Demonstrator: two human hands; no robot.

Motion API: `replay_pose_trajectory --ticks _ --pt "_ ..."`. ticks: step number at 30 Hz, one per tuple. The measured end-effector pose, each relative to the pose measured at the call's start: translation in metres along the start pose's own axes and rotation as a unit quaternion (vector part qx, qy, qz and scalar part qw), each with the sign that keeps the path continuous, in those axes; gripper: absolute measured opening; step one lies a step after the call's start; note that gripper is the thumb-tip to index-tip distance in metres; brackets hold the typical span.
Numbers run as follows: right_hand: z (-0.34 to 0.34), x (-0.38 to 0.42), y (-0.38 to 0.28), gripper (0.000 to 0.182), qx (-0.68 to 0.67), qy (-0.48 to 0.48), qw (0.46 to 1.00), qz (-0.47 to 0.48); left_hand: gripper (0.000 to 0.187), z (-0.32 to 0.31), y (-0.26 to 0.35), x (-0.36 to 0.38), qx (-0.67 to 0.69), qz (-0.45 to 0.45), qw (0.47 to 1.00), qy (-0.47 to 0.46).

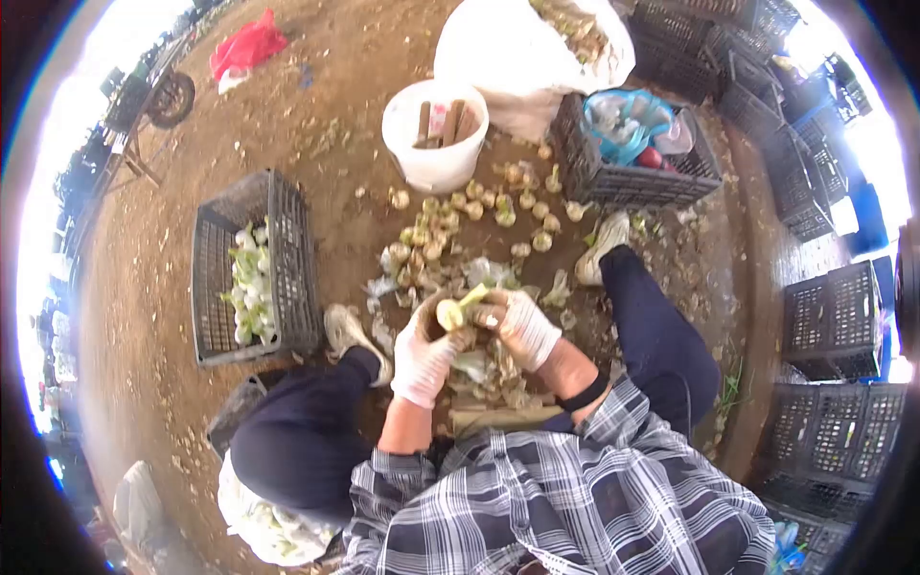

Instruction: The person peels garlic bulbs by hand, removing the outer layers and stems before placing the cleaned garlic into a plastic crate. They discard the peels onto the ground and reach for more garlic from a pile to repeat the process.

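In front of my body, both gloved hands meet around one pale onion (449, 314) with a short green stem. My left hand (422, 355) is closed around its bulb. My right hand (520, 328) is closed at the stem side, its fingertips bent against the onion; whether they hold anything more is hidden. Under the hands lie loose onion skins (494, 369). Beyond them, several unpeeled onions (436, 230) are spread over the dirt. A black crate (311, 287) on the left holds cleaned white onions (251, 283) with green tops.
A white bucket (436, 172) with brownish blocks inside stands ahead. Behind it is a big white sack (489, 48). A black crate (632, 182) with plastic bags sits ahead right. Stacked crates (834, 321) line the right side. My shoes (356, 343) flank the skins.
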State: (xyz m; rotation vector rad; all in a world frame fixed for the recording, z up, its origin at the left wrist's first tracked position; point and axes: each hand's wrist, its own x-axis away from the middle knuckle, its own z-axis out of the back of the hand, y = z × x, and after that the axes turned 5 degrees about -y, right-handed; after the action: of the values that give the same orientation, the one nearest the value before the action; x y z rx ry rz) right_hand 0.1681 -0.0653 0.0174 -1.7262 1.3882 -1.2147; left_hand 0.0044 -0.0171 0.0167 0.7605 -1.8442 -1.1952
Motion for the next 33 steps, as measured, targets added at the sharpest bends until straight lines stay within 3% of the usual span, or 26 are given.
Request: replay_pose_trajectory --ticks 1,3,5,8,11,12,19,22,25,27,29,30,33 --pt "0.002 0.000 0.000 0.024 -0.013 -0.006 1.000 -0.008 0.070 0.004 -0.008 -0.001 0.114 -0.005 0.993 -0.030" --pt "0.005 0.001 -0.003 0.027 -0.021 -0.032 0.999 -0.018 0.073 0.007 -0.005 -0.001 0.207 0.014 0.976 -0.070" --pt "0.002 0.001 -0.005 0.031 -0.102 -0.027 0.993 -0.052 0.077 0.009 -0.002 -0.001 0.185 0.015 0.980 -0.065" --pt "-0.011 0.001 -0.013 0.035 -0.119 -0.003 0.993 -0.021 0.078 0.003 0.000 -0.003 0.152 -0.014 0.987 -0.055" --pt "-0.002 -0.010 0.004 0.038 0.018 0.013 0.999 -0.029 0.078 -0.002 -0.001 -0.005 0.099 -0.044 0.993 -0.045" --pt "-0.006 -0.008 -0.001 0.037 -0.039 0.019 0.998 -0.041 0.077 0.002 -0.004 -0.005 0.084 -0.037 0.995 -0.040" --pt "0.008 -0.009 0.003 0.032 -0.017 -0.031 0.998 -0.046 0.070 0.007 -0.006 -0.005 0.133 -0.002 0.990 -0.038" --pt "0.012 -0.016 0.005 0.028 0.070 -0.021 0.997 -0.026 0.066 -0.001 -0.022 -0.011 -0.149 -0.129 0.980 0.031" --pt "0.016 -0.021 0.007 0.025 0.165 -0.026 0.986 0.016 0.063 -0.006 -0.014 -0.009 0.057 -0.058 0.996 0.032" --pt "0.010 -0.016 0.001 0.022 0.188 -0.020 0.981 0.043 0.058 -0.003 -0.007 -0.007 0.110 -0.001 0.994 0.017" --pt "0.010 -0.016 0.012 0.019 0.135 -0.006 0.991 0.017 0.056 0.012 -0.010 -0.009 0.180 0.038 0.983 -0.026" --pt "0.008 -0.016 0.011 0.019 0.125 0.007 0.992 0.011 0.055 0.009 -0.011 -0.013 0.163 0.038 0.986 -0.005" --pt "0.004 -0.016 0.020 0.019 0.121 0.057 0.991 0.004 0.052 0.017 -0.019 -0.020 0.262 0.100 0.956 -0.084"
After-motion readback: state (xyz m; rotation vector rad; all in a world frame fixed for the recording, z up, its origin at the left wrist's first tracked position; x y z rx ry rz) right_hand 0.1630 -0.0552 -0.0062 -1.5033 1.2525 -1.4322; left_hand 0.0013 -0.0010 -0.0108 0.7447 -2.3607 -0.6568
